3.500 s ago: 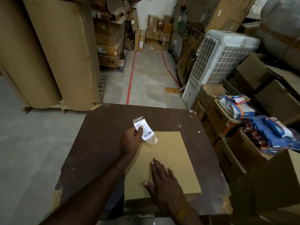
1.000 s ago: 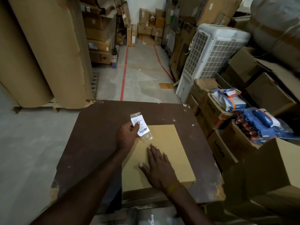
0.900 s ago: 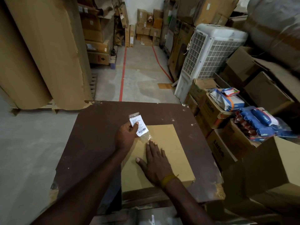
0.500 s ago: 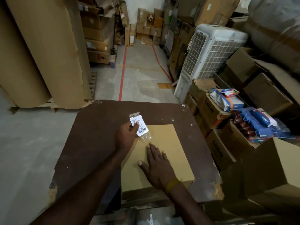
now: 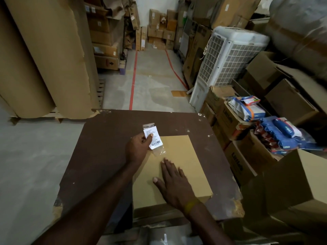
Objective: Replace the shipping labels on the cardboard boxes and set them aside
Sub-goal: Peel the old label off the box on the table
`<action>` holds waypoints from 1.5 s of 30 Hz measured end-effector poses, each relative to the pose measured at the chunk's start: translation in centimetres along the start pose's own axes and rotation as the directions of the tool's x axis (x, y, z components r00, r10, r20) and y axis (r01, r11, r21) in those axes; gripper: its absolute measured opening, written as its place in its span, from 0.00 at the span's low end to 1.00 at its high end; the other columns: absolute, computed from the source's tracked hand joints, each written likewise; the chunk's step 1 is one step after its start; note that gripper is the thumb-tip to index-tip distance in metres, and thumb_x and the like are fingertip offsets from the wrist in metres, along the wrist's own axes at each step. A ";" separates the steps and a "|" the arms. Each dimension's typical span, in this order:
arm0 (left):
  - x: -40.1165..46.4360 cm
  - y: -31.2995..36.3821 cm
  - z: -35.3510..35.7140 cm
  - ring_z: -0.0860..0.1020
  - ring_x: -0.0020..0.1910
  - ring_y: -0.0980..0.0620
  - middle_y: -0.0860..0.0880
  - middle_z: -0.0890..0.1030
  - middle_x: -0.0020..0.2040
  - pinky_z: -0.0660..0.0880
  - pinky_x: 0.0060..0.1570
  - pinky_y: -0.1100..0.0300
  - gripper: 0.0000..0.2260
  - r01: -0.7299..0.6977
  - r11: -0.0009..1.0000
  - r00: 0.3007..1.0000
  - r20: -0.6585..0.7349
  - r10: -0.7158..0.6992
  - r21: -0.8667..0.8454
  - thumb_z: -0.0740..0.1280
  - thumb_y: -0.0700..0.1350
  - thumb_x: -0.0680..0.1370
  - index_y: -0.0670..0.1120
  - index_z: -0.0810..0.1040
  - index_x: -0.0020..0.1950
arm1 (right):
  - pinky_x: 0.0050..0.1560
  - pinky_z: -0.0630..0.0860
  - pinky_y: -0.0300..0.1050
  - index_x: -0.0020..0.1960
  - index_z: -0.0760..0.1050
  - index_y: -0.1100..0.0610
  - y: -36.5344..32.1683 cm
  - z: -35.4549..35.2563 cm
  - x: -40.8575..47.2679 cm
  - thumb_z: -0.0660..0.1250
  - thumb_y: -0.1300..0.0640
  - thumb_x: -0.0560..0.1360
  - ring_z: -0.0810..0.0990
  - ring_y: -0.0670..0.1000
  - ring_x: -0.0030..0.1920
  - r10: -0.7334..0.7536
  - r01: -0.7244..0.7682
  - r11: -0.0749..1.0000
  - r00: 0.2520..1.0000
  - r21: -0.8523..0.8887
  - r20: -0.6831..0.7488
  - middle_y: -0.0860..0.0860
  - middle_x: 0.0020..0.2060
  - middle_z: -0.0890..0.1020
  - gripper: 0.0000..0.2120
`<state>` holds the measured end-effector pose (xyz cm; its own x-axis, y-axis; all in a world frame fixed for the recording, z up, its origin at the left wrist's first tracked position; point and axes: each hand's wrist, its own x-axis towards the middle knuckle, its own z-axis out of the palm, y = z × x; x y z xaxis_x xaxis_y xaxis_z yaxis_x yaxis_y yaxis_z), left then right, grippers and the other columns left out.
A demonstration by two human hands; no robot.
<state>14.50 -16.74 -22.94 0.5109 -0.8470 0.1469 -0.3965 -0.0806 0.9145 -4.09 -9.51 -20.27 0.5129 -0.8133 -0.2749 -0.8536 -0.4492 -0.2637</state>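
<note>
A flat tan cardboard box [image 5: 184,163] lies on the dark brown table [image 5: 106,149]. My left hand [image 5: 137,150] pinches a white shipping label [image 5: 153,137] with a barcode, in a clear plastic sleeve, over the box's far left corner. The sleeve's lower end touches the box top. My right hand [image 5: 174,183] rests flat on the box, fingers straight and spread, pressing it down.
Big brown paper rolls [image 5: 46,55] stand at the left on a pallet. A white air cooler [image 5: 228,57] and stacked cartons with blue packets [image 5: 279,133] crowd the right. An open carton [image 5: 290,184] sits at the near right. A floor aisle with red lines [image 5: 132,80] runs ahead.
My right hand has shifted slightly on the box top, up toward the label and back. My left hand keeps hold of the label at the same corner.
</note>
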 end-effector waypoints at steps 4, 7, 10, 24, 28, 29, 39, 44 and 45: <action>0.0 0.0 0.0 0.84 0.39 0.55 0.51 0.87 0.43 0.80 0.37 0.53 0.17 -0.019 0.998 1.000 -0.011 0.020 0.054 0.66 0.59 0.77 0.47 0.84 0.53 | 0.77 0.39 0.49 0.81 0.39 0.54 -0.4 -0.2 0.6 0.27 0.27 0.66 0.39 0.51 0.80 0.029 -0.029 0.999 0.999 0.017 -0.013 0.50 0.80 0.39 0.51; 0.0 -0.1 0.0 0.84 0.38 0.56 0.51 0.87 0.43 0.80 0.37 0.53 0.16 -0.015 0.998 1.000 -0.020 0.016 0.054 0.67 0.58 0.78 0.48 0.84 0.53 | 0.76 0.36 0.47 0.81 0.37 0.53 -0.6 0.8 -2.1 0.26 0.26 0.65 0.36 0.49 0.79 -0.008 0.008 1.000 1.000 0.009 -0.004 0.48 0.79 0.36 0.51; -0.1 0.1 0.0 0.84 0.38 0.56 0.51 0.87 0.43 0.80 0.38 0.52 0.14 -0.012 0.999 1.000 -0.023 0.013 0.034 0.68 0.57 0.78 0.48 0.84 0.54 | 0.74 0.34 0.45 0.81 0.35 0.52 -0.2 1.1 -3.7 0.23 0.26 0.64 0.34 0.46 0.77 -0.024 0.025 0.999 1.000 -0.032 0.015 0.46 0.78 0.34 0.51; 0.5 -1.3 0.6 0.85 0.47 0.51 0.49 0.86 0.53 0.82 0.47 0.49 0.25 0.013 0.999 0.999 -0.029 -0.014 -0.047 0.73 0.54 0.75 0.55 0.73 0.71 | 0.73 0.33 0.45 0.81 0.36 0.53 -0.4 1.0 -3.5 0.25 0.27 0.64 0.33 0.47 0.77 0.001 -0.001 1.000 1.000 -0.015 0.001 0.47 0.79 0.35 0.51; 0.2 -0.9 0.5 0.85 0.49 0.53 0.50 0.84 0.59 0.82 0.46 0.51 0.31 -0.019 0.991 0.999 -0.046 0.013 -0.131 0.75 0.49 0.75 0.63 0.64 0.73 | 0.75 0.35 0.47 0.81 0.36 0.52 0.0 0.6 -3.1 0.26 0.27 0.65 0.36 0.48 0.79 0.004 -0.003 1.000 1.000 -0.016 0.029 0.46 0.79 0.35 0.50; 0.2 -1.0 0.5 0.85 0.49 0.54 0.52 0.84 0.58 0.82 0.46 0.50 0.27 -0.040 0.989 0.999 -0.040 0.034 -0.144 0.74 0.49 0.76 0.61 0.68 0.71 | 0.76 0.36 0.48 0.81 0.36 0.52 0.1 0.4 -2.2 0.26 0.27 0.65 0.37 0.49 0.80 0.005 -0.005 1.000 1.000 -0.015 0.020 0.47 0.79 0.36 0.50; 0.2 -1.2 0.3 0.85 0.43 0.55 0.55 0.87 0.44 0.82 0.46 0.45 0.08 -0.027 0.980 0.996 0.076 0.042 -0.195 0.72 0.52 0.73 0.49 0.86 0.45 | 0.74 0.33 0.48 0.80 0.34 0.52 -0.4 1.2 -2.8 0.25 0.27 0.66 0.35 0.50 0.79 -0.026 0.026 0.999 1.000 -0.033 -0.010 0.47 0.78 0.33 0.49; 0.5 -1.1 0.2 0.85 0.42 0.56 0.54 0.86 0.42 0.81 0.45 0.48 0.04 -0.017 0.990 0.991 0.130 0.035 -0.140 0.74 0.47 0.75 0.48 0.87 0.46 | 0.76 0.35 0.49 0.81 0.36 0.51 0.0 0.4 -2.1 0.26 0.28 0.66 0.36 0.49 0.79 -0.012 0.013 0.999 1.000 -0.040 0.020 0.44 0.75 0.33 0.48; 0.5 -1.1 0.2 0.85 0.42 0.55 0.54 0.87 0.42 0.81 0.45 0.48 0.05 -0.018 0.990 0.989 0.140 0.038 -0.141 0.74 0.47 0.75 0.47 0.87 0.46 | 0.77 0.37 0.51 0.81 0.36 0.52 0.1 0.1 -1.1 0.26 0.28 0.66 0.37 0.49 0.80 -0.001 0.001 0.999 1.000 -0.034 0.010 0.45 0.77 0.34 0.48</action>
<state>15.06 -17.19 -23.89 0.3836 -0.9146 0.1276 -0.2939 0.0100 0.9558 -4.72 -8.58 -20.05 0.5144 -0.8091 -0.2841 -0.8556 -0.4624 -0.2326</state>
